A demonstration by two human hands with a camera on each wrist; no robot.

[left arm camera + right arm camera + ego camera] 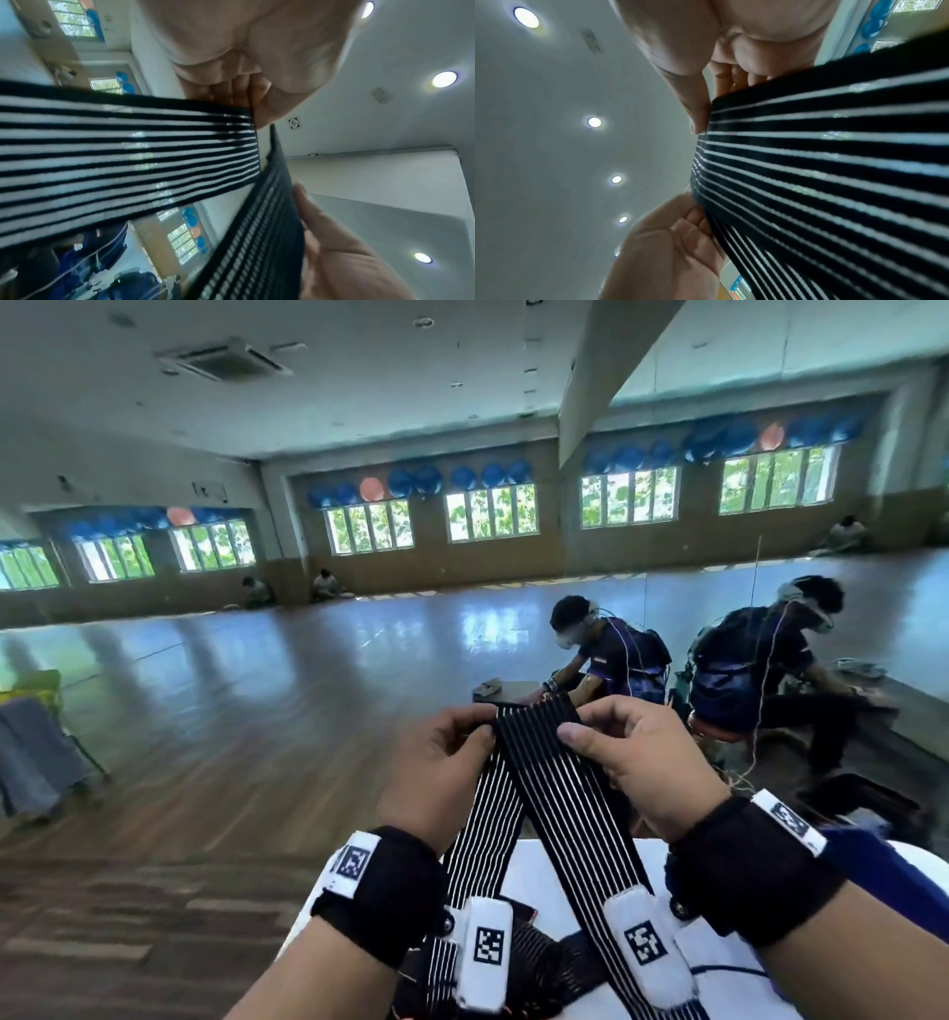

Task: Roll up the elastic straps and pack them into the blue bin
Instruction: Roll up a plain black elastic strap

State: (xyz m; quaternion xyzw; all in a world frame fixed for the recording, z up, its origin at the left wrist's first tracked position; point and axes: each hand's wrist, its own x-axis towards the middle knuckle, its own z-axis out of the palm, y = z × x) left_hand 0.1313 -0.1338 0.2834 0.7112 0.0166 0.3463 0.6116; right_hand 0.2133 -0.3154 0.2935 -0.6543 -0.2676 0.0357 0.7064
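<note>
A black elastic strap with thin white stripes (544,773) is held up in front of me, folded at the top so two lengths hang down in an inverted V. My left hand (447,762) pinches the left side of the fold. My right hand (616,752) pinches the right side, thumb on the front. The left wrist view shows the strap (128,154) running from the left hand (257,81) across to the right hand (334,253). In the right wrist view the strap (821,162) fills the right half, with the right hand (706,81) above it. More straps (539,963) lie in a heap below.
A white surface (729,947) lies under my wrists, with a blue edge (883,870) at its right. A wide wooden floor (231,711) stretches ahead. A seated person (611,660) is beside a wall mirror at the right. A chair with grey cloth (36,752) stands at far left.
</note>
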